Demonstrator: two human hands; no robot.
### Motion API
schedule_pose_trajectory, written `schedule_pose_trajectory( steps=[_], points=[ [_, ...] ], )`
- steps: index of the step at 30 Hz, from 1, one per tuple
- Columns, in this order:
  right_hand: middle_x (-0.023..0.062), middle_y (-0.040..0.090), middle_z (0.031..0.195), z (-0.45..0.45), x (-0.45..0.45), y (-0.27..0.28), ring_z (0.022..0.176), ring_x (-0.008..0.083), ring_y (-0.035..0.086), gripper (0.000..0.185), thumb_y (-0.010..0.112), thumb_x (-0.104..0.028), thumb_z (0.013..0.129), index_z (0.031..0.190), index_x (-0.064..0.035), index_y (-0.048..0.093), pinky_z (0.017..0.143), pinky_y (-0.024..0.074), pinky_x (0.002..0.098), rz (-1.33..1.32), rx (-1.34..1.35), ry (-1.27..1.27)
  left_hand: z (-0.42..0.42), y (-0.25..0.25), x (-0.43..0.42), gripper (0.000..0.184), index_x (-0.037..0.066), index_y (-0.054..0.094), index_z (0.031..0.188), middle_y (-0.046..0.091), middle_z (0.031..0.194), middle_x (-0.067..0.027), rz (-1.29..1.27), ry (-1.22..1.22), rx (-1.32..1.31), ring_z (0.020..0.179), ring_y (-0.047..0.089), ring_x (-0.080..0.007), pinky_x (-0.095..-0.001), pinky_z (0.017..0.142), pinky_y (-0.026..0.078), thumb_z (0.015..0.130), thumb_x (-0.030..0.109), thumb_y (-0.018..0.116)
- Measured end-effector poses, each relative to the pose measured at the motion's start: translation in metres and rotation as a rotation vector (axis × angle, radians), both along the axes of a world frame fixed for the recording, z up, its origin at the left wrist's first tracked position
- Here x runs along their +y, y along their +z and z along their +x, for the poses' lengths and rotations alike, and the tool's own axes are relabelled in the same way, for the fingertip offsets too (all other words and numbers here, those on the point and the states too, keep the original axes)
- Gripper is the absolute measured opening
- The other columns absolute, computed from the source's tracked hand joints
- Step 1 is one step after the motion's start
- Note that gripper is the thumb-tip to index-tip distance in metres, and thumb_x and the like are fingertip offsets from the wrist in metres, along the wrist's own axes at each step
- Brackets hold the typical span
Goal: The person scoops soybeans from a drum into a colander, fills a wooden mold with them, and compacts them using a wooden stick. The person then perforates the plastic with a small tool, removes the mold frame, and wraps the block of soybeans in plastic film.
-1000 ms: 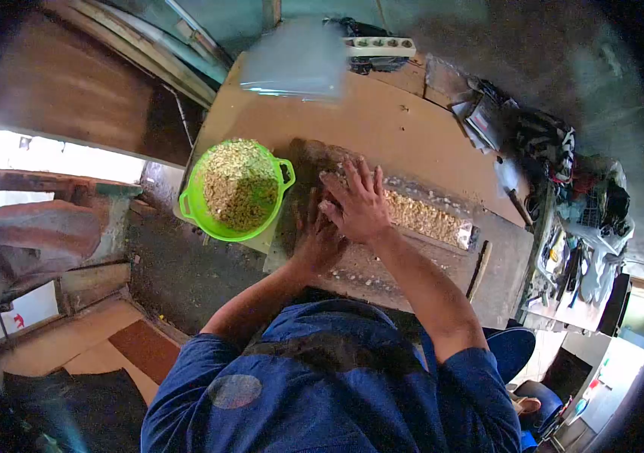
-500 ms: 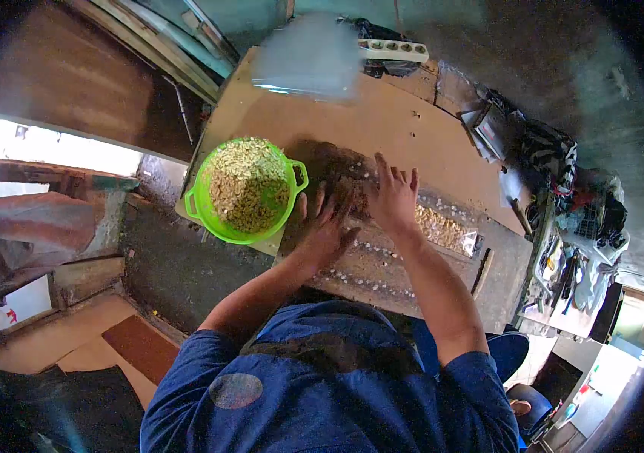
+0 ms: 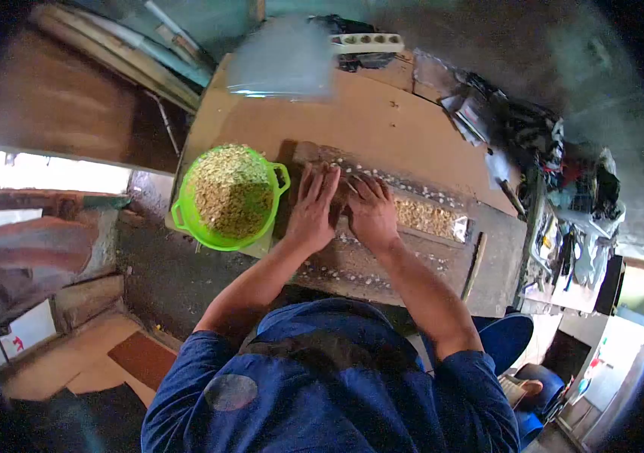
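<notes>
On a worn wooden board (image 3: 359, 264) lies a long clear strip filled with pale crumbly pieces (image 3: 426, 217), its shiny end at the right. My right hand (image 3: 372, 211) rests over the strip's left part, fingers close together and pointing away from me. Beside it, my left hand (image 3: 314, 208) is stretched out with its fingertips near the board's left part. What lies beneath the fingers is hidden. Left of my left hand stands a bright green basin (image 3: 229, 240) heaped with pale flakes and crumbs (image 3: 231, 189).
Clear plastic sheets (image 3: 282, 60) lie at the table's back, near a white power strip (image 3: 367, 43). A thin wooden stick (image 3: 475, 264) is on the board's right. Bags and clutter (image 3: 586, 204) fill the right side.
My hands were stacked close, then came apart, and now lie side by side over the board. The right hand has come back down beside the left. The view has shifted slightly.
</notes>
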State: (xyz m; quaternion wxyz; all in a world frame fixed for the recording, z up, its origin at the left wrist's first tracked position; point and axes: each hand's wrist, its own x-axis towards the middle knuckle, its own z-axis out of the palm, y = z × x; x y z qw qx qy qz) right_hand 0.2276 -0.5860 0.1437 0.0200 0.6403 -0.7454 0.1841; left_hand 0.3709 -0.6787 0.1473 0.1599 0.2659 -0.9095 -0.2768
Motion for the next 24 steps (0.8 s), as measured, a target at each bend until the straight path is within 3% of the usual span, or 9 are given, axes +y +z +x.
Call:
schedule_pose_trajectory(
  steps=[3,4,6,10,12,15,19,21,24],
  points=[
    [0.0143,0.057,0.131,0.006,0.012,0.024,0.127,0.0329,0.050,0.038,0.061,-0.010,0.081,0.118,-0.0121,0.066,0.106,0.0377,0.0526,-0.008,-0.023,-0.098,-0.014,-0.010,-0.004,0.078,0.011,0.033,0.152,0.047,0.145,-0.0143,-0.196,-0.019,-0.107,0.144,0.028,-0.0377,-0.0594,0.116,0.014,0.083,0.024,0.067],
    [0.0148,0.054,0.134,0.003,0.022,0.027,0.127,0.0341,0.049,0.041,0.062,-0.010,0.080,0.121,-0.0119,0.065,0.105,0.0384,0.0527,-0.022,-0.045,-0.107,-0.019,-0.010,-0.004,0.078,0.011,0.033,0.152,0.047,0.145,-0.0143,-0.195,-0.043,-0.097,0.144,0.028,-0.0377,-0.0594,0.116,0.014,0.083,0.024,0.067],
    [0.0142,0.054,0.133,-0.002,0.048,0.034,0.125,0.0344,0.049,0.042,0.063,-0.010,0.080,0.121,-0.0115,0.065,0.105,0.0387,0.0521,-0.032,-0.061,-0.169,-0.027,-0.008,-0.003,0.073,0.014,0.039,0.149,0.056,0.136,-0.0126,-0.239,-0.075,-0.183,0.142,0.034,-0.0301,-0.0602,0.114,0.010,0.086,0.038,0.067],
    [0.0182,0.053,0.134,-0.019,0.113,0.041,0.122,0.0382,0.050,0.043,0.064,-0.007,0.080,0.123,-0.0066,0.062,0.103,0.0397,0.0510,-0.155,-0.167,-0.443,-0.044,-0.004,0.007,0.065,0.013,0.044,0.144,0.055,0.132,-0.0083,-0.186,-0.116,-0.169,0.134,0.042,-0.0264,-0.0590,0.113,0.014,0.087,0.034,0.066],
    [0.0208,0.050,0.137,-0.041,0.149,0.030,0.126,0.0406,0.046,0.050,0.063,-0.006,0.081,0.131,-0.0054,0.056,0.106,0.0367,0.0520,-0.200,-0.162,-0.656,-0.050,-0.011,0.011,0.065,0.013,0.045,0.144,0.056,0.131,-0.0083,-0.203,-0.130,-0.157,0.133,0.044,-0.0264,-0.0590,0.113,0.015,0.086,0.034,0.066],
    [0.0209,0.047,0.141,-0.079,0.189,0.001,0.132,0.0420,0.040,0.059,0.062,-0.008,0.082,0.139,-0.0042,0.048,0.110,0.0317,0.0523,-0.139,-0.084,-0.742,-0.057,-0.006,0.016,0.066,0.013,0.045,0.144,0.056,0.133,-0.0100,-0.205,-0.155,-0.165,0.133,0.045,-0.0265,-0.0577,0.113,0.016,0.087,0.035,0.067],
    [0.0209,0.044,0.145,-0.093,0.192,-0.011,0.138,0.0417,0.035,0.066,0.059,-0.007,0.080,0.143,-0.0027,0.041,0.114,0.0265,0.0510,0.012,-0.090,-0.720,-0.067,-0.009,0.024,0.064,0.012,0.044,0.145,0.055,0.138,-0.0122,-0.183,-0.176,-0.177,0.135,0.046,-0.0265,-0.0561,0.113,0.017,0.089,0.034,0.065],
    [0.0205,0.044,0.145,-0.088,0.185,-0.011,0.139,0.0407,0.035,0.054,0.053,-0.003,0.087,0.140,-0.0023,0.045,0.116,0.0269,0.0517,0.041,-0.100,-0.656,-0.071,-0.010,0.026,0.063,0.012,0.045,0.144,0.055,0.138,-0.0126,-0.166,-0.189,-0.178,0.135,0.046,-0.0269,-0.0554,0.114,0.019,0.089,0.034,0.065],
    [0.0190,0.047,0.143,-0.090,0.184,-0.016,0.138,0.0395,0.037,0.056,0.050,-0.001,0.084,0.140,-0.0027,0.047,0.115,0.0273,0.0504,0.017,-0.069,-0.645,-0.077,-0.008,0.031,0.060,0.011,0.047,0.142,0.055,0.138,-0.0133,-0.163,-0.214,-0.182,0.134,0.046,-0.0281,-0.0538,0.114,0.021,0.090,0.034,0.064]
  ],
)
